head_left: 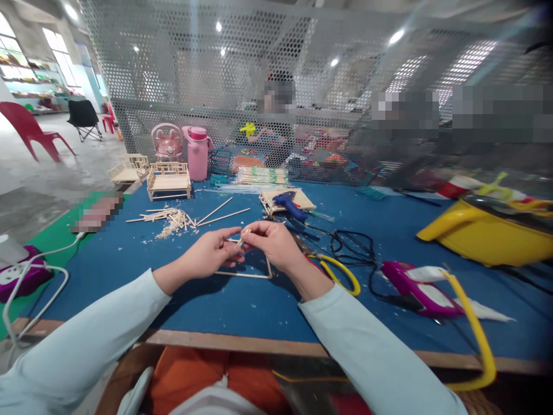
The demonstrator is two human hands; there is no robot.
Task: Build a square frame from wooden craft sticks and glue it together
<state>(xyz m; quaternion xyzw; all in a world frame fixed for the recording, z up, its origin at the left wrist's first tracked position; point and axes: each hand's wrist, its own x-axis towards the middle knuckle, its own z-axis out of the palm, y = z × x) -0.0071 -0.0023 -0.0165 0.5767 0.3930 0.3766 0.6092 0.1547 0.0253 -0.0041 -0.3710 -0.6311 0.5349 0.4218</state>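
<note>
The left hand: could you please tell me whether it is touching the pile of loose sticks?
Apart; the head view shows blue tabletop between left hand and stick pile.

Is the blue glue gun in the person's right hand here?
No, the blue glue gun lies beyond the right hand, which pinches a small pale piece.

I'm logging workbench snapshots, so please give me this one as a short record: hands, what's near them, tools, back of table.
left hand: fingertips close to a small pale piece; grip unclear
right hand: pinching that piece
below hands: thin wooden frame, partly hidden
beyond left hand: loose pile of wooden sticks
tools: blue glue gun, resting against a wooden model; yellow-handled tool beside the right wrist
back of table: pink bottle, bed-like wooden model
</note>
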